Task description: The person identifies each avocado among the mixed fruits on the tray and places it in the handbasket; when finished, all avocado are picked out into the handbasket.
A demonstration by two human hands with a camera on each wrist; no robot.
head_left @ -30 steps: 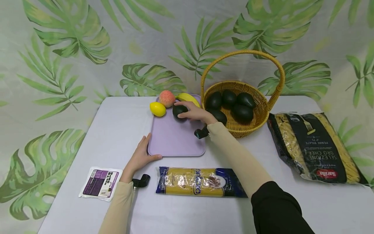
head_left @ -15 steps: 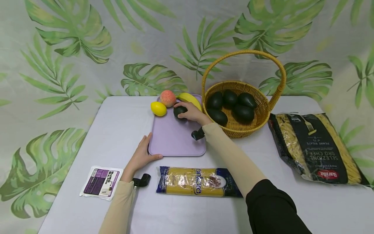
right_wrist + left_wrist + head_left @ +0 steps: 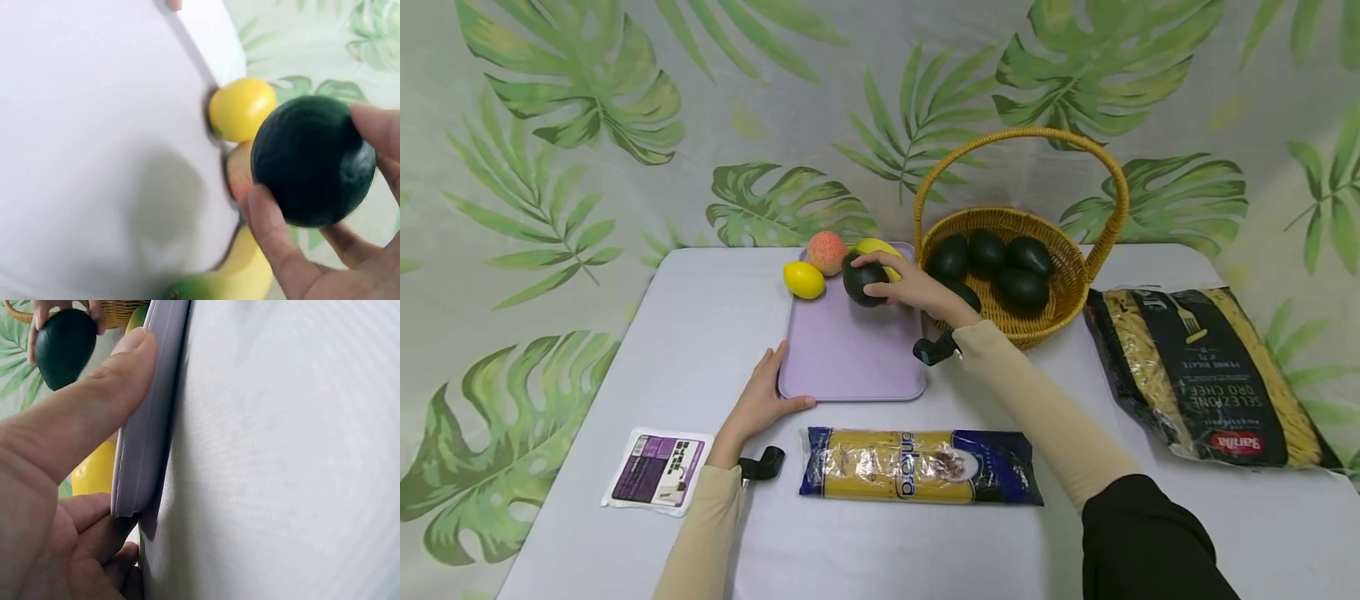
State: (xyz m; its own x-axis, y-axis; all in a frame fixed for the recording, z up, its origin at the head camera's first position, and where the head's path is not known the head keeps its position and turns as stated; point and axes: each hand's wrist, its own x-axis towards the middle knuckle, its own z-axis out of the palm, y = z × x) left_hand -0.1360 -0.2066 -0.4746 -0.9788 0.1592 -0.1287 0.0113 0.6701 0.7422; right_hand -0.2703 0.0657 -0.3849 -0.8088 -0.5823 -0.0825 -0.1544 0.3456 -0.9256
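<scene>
My right hand [image 3: 910,287] grips a dark green avocado [image 3: 864,282] above the far part of a lilac tray [image 3: 857,358]. In the right wrist view the avocado [image 3: 312,161] sits between thumb and fingertips, its shadow falling on the tray. My left hand [image 3: 762,402] rests against the tray's near left corner, thumb along the front edge and straight fingers at the left side. A lemon [image 3: 804,280], a peach [image 3: 827,252] and a banana [image 3: 880,250] lie at the tray's far end; the right hand partly hides the banana.
A wicker basket [image 3: 1052,321] with a tall handle and several avocados stands right of the tray. A big penne bag [image 3: 1217,375] lies at far right. In front lies a long pasta packet [image 3: 917,467]; at left, a flat purple-and-white pack [image 3: 658,471].
The right hand has raised the avocado off the tray, and its wrist has shifted a little to the right. The left hand has stayed at the tray's corner.
</scene>
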